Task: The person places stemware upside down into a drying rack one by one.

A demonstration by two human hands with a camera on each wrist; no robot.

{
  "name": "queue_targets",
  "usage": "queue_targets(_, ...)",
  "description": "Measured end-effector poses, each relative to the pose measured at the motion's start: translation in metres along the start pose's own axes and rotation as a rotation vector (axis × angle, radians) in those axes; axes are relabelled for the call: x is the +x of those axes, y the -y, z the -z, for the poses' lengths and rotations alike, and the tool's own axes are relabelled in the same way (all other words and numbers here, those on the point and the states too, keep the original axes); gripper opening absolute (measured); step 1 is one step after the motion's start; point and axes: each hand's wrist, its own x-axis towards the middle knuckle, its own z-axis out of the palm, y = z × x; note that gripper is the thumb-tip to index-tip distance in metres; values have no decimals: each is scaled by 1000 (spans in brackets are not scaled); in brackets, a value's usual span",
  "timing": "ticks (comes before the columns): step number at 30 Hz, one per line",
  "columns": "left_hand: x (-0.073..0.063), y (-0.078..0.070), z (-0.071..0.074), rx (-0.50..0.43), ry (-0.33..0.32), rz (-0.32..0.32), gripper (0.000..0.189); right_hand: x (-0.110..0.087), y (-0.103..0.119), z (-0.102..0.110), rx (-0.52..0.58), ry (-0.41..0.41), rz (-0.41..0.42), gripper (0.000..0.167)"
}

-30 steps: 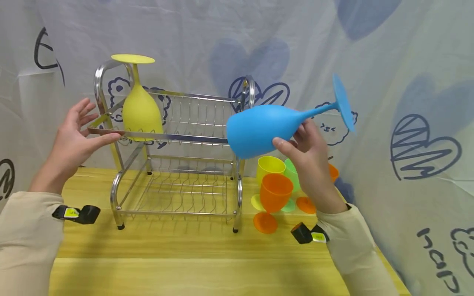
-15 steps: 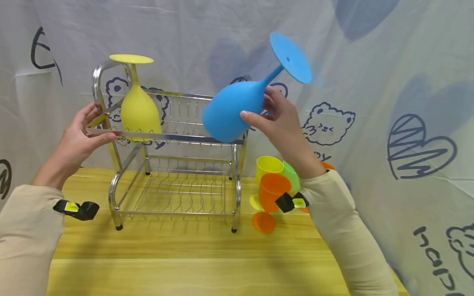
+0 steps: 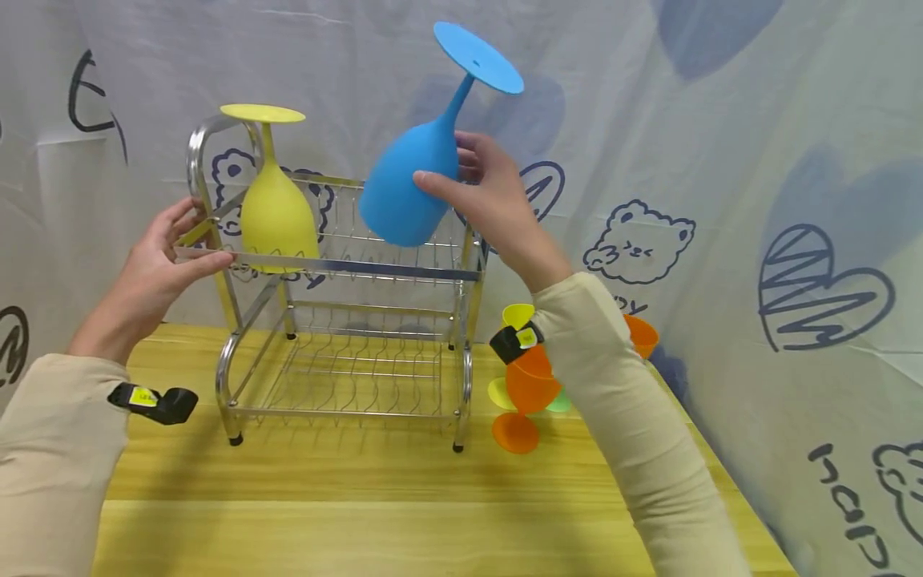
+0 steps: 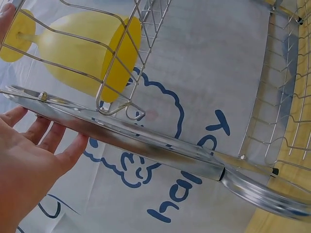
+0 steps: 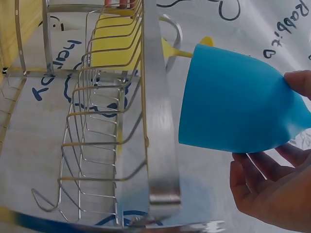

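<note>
My right hand [image 3: 497, 200] holds a blue plastic wine glass [image 3: 411, 180] by its bowl, thumb on the near side. The glass is tilted, base up and mouth down to the left, above the upper tier of a two-tier metal dish rack [image 3: 346, 267]. In the right wrist view the blue glass [image 5: 233, 102] is apart from the rack's rail. A yellow wine glass [image 3: 277, 212] stands upside down in the upper tier's left end. My left hand [image 3: 147, 276] grips that tier's left corner, thumb along the front rail. The left wrist view shows its fingertips against the side frame.
Right of the rack, several upright glasses stand on the wooden table [image 3: 324, 521]: an orange one [image 3: 530, 389], a yellow one [image 3: 517, 315] and another orange one [image 3: 640, 335]. My right forearm partly hides them. A printed curtain [image 3: 634, 120] hangs close behind.
My right hand has carried the blue wine glass left and up, from beside the rack to above its upper tier. The glass has turned from nearly level to more mouth-down. The left hand stays put.
</note>
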Motion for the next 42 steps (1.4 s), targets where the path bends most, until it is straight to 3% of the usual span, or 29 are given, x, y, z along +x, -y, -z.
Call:
queue_targets(12,0,1,0,-26,-5,6,81,35,-10,-43,-30,64,-99,67)
queue_targets(22,-3,0,-1,-17,-6,7,80,50,-16,-74,-86,119,-172,66)
queue_targets(30,-3,-3,-4,-34,-3,6,81,53,-22,-83,-172,170,-217,65)
queue_targets(37,-5,-3,-3,8,-16,-11,79,55,-23,-86,-212,267,-260,73)
queue_targets(42,-5,-2,-4,-24,-13,-5,80,54,-22,-85,-228,304,-289,75)
